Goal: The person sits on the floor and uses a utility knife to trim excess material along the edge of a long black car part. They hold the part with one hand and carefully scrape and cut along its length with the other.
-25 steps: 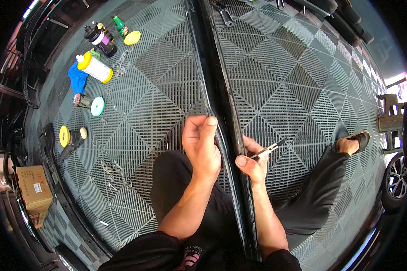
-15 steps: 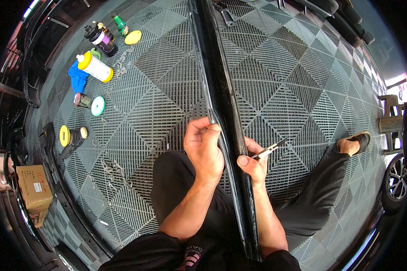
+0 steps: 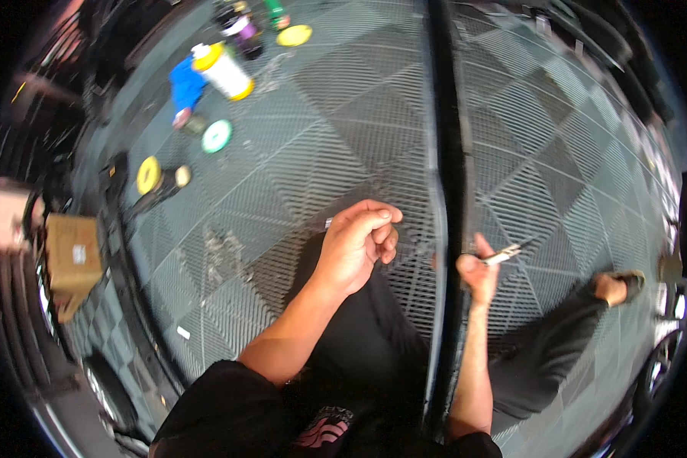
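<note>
A long glossy black trim piece (image 3: 452,153) stands lengthwise before me, running from the far edge down between my arms to my lap. My right hand (image 3: 481,271) is closed at its right side, thumb by the edge, some fingers hidden behind it. A slim, pale-handled utility knife (image 3: 502,255) with a dark tip is held in that hand, pointing right. Left of the trim and apart from it, my left hand (image 3: 359,240) hangs over my leg. Its fingers are curled with the thumb against the index finger; whether anything is pinched there is too small to tell.
A yellow-capped white bottle (image 3: 225,72), a blue cloth (image 3: 185,85), a mint-green ring (image 3: 217,136), a yellow ring (image 3: 149,175) and a yellow disc (image 3: 294,35) lie on the grid-tiled floor at left. A cardboard box (image 3: 75,253) stands at the far left.
My left hand has come off the trim's edge and moved clear to its left. The trim and right hand sit further right in view, the knife still held; the whole view has shifted and blurred.
</note>
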Demonstrator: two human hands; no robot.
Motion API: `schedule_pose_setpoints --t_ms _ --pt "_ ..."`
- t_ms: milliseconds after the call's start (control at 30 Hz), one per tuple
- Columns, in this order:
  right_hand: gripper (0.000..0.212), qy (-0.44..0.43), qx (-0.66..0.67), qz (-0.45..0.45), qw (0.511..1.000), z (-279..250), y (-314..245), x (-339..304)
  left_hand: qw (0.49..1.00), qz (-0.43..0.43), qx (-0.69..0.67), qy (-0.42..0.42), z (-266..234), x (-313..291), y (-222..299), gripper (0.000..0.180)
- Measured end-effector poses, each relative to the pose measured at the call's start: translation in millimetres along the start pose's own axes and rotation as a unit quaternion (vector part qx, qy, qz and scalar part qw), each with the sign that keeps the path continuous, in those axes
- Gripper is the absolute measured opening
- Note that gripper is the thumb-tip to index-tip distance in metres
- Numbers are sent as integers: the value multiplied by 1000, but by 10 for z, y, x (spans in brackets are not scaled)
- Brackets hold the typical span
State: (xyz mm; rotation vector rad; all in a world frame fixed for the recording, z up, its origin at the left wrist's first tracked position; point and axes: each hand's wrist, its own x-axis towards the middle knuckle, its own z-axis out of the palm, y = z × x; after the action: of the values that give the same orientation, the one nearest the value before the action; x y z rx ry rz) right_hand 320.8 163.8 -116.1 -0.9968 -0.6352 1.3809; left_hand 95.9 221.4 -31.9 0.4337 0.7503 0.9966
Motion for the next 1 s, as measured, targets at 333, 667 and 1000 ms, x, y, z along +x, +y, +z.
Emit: schedule_pose_setpoints --t_ms 333,667,1000 --pt "60 81 -96 51 991 479 97 -47 670 141 644 341 -2632 -855 752 20" --pt "59 -37 -15 56 998 679 -256 -94 567 280 697 337 -2111 -105 913 29" --pt "67 4 -50 79 996 661 -296 -86 971 -9 -129 -202 36 1450 -80 56"
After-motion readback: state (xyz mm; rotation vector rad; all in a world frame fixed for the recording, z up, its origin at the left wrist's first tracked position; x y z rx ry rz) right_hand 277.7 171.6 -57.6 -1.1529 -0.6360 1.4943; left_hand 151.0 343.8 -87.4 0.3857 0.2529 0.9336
